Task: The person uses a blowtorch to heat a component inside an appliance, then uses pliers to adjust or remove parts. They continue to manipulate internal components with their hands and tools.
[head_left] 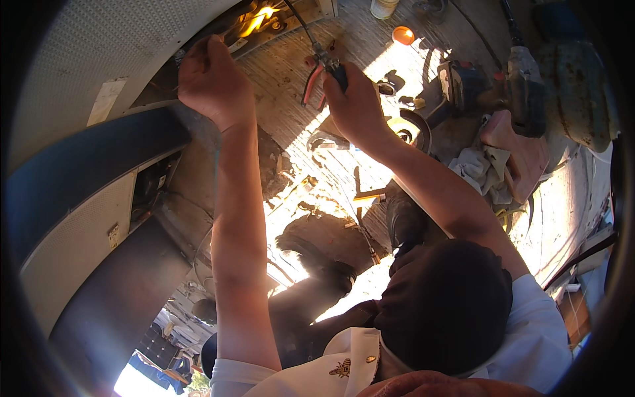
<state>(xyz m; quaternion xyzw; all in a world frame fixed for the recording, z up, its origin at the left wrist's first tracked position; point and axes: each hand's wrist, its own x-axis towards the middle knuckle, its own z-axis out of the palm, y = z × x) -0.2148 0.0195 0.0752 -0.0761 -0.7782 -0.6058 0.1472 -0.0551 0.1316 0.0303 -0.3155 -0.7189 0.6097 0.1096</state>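
A white collar (349,356) is seen nearest. Beside the textured panel (126,53), the left hand (217,83) is curled, its hold unclear; right of it, red-handled pliers (324,64) are gripped, protruding from the right hand (357,106).

Setting: improvised repair workspace, tools spread on the floor

From my end of the feed, I log this as a workshop-type repair spot. Evidence: the worn, grooved floor (278,122) is dirty and serves as the workbench. Red-handled pliers (308,86) are in use; a cordless power tool (526,102) stands to the right, near crumpled rags (473,169) and a rust-marked tank (582,99). Small loose parts lie scattered in hard sunlight. At left I note perforated panels (99,56) and an open recess (254,20) with a yellow glow inside. Daylight (132,380) enters at lower left, so the space is partly open. Vehicle interior or building: I cannot tell.
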